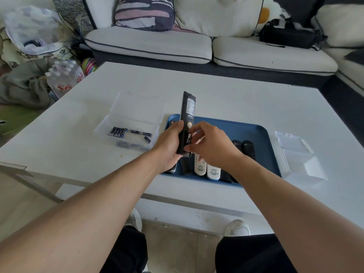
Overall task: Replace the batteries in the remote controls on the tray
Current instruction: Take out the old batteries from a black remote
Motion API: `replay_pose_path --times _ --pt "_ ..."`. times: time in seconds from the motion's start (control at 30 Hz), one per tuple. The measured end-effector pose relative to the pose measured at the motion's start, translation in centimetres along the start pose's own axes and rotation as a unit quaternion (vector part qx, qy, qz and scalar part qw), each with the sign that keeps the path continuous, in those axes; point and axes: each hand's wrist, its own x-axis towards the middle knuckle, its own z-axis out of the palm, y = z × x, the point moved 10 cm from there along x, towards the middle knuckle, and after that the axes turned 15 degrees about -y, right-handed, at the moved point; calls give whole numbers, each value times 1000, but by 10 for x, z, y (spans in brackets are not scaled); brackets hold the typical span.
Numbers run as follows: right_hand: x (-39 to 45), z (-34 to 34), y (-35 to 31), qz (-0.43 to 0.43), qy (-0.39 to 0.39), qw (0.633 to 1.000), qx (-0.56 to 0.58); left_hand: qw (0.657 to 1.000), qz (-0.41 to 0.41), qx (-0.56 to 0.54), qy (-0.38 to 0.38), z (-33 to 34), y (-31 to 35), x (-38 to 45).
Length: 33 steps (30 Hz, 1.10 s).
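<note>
The left hand [169,146] holds a black remote [187,119] upright above the near-left corner of the blue tray [254,131], back side toward the camera, its grip wrapped round the lower body. The right hand [212,146] works at the open battery bay near the bottom, fingers pinching what looks like a battery [189,137] there; whether it is going in or coming out cannot be told

By the look of it the task is at an early or middle stage. Several remotes lie in the tray: two white ones [206,169] at the near edge, dark ones [243,147] to the right, and more partly hidden under the hands. None of them shows whether it has been serviced. Fresh batteries [118,132] lie in the clear box [106,123] left of the tray, a row of them plus loose ones, so supply remains. A second clear box [299,154] stands open right of the tray, and looks empty

For room: the white bench [216,91] has wide bare surface behind the tray and to both far sides. The tray's near rim sits close to the bench's near edge, so remotes set down there have little margin. The battery box lies near the left hand, an easy reach; the right box is well apart from the hands
</note>
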Motion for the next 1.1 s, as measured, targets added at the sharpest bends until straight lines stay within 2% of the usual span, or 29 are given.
replay_pose_path --times 0.13,0.33,0.5,0.57,0.63,0.67,0.73,0.77,0.8,1.1 --pt "-3 -3 15 31 22 989 143 1000 16 11 -21 7 3 0" --pt "-1 2 19 34 -13 955 294 1000 13 13 -14 4 4 2" --pt "-6 3 18 52 -26 887 459 1000 9 0 -9 -3 5 3" --pt "-6 6 19 60 -28 880 471 1000 4 -3 -17 -2 3 2" --pt "-4 6 17 57 -29 908 415 1000 0 0 -22 -2 3 1" --pt "-4 1 15 49 -23 940 338 1000 -3 2 -21 -2 3 0" --pt "-5 -10 1 14 -1 996 90 1000 -11 2 -18 -1 5 -2" --pt "-5 -9 -8 -12 0 1000 -12 1000 -18 0 -14 -1 4 -3" --pt "-5 -5 -13 -27 -9 997 -67 1000 -26 1 -9 -3 4 -4" --pt "-9 -1 -26 -40 -24 978 -204 999 -42 4 -28 5 6 -13"
